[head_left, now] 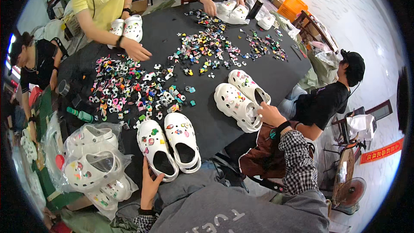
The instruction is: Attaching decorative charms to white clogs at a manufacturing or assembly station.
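Two white clogs with colourful shoe charms stand side by side at the table's near edge. My left hand (150, 185) is at the heel of the left clog (149, 136), its thumb and fingers against the side. The other clog of that pair (180, 131) stands beside it, untouched by either hand. Farther right, my right hand (271, 114) grips a second pair by the heel end, its fingers on the nearer clog (235, 103); some fingertips are hidden. Its mate (246, 85) lies against it on the far side, also decorated.
Loose charms (133, 84) spread over the dark table (198, 97), with another heap (207, 43) farther back. Bagged white clogs (92, 168) pile up at left beside a green bottle (82, 114). Several people work around the table; one in yellow (105, 0) has clogs (131, 28).
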`<state>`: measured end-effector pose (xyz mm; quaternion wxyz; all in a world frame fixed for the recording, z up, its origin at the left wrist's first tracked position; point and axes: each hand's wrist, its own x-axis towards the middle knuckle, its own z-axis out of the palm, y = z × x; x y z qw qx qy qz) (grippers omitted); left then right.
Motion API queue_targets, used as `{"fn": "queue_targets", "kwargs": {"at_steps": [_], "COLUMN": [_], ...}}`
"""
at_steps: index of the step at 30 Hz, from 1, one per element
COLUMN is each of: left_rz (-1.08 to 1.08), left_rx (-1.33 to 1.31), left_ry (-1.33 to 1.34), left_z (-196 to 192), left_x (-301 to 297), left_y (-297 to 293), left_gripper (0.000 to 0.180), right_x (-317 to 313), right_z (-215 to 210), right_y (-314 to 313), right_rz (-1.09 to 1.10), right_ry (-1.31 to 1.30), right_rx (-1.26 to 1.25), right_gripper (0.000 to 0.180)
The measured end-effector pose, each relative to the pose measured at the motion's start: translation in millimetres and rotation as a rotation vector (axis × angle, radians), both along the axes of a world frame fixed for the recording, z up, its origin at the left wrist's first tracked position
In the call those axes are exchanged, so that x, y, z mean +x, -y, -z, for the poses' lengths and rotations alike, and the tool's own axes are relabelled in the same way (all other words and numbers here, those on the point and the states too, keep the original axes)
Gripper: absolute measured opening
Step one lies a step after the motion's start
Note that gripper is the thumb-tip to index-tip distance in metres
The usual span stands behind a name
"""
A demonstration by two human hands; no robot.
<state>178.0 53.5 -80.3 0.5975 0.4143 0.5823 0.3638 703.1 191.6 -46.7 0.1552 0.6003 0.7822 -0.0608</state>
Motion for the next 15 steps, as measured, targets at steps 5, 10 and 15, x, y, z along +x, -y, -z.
{"fn": "queue_targets", "kwargs": {"at_steps": [5,10,15], "left_rz": [-0.012,-0.040,0.032], "left_rx": [0.009,0.056,0.305], "left_ry": [0.054,0.088,-0.202], "left_z": [8,24,48], "left_x": [1,-7,-18], "left_y": [1,4,7], "left_gripper": [0.092,0.090,0.089], "right_x": [-11,-72,-136], "right_z": [-44,-105,-175], "right_y": [-17,-31,-25], "right_rz": [-0.091,-0.113,-0.236], "right_ry": [-0.141,-0.169,-0.342], "right_rx": [0.025,0.028,-0.004], "right_gripper": [0.022,0.030,0.030]}}
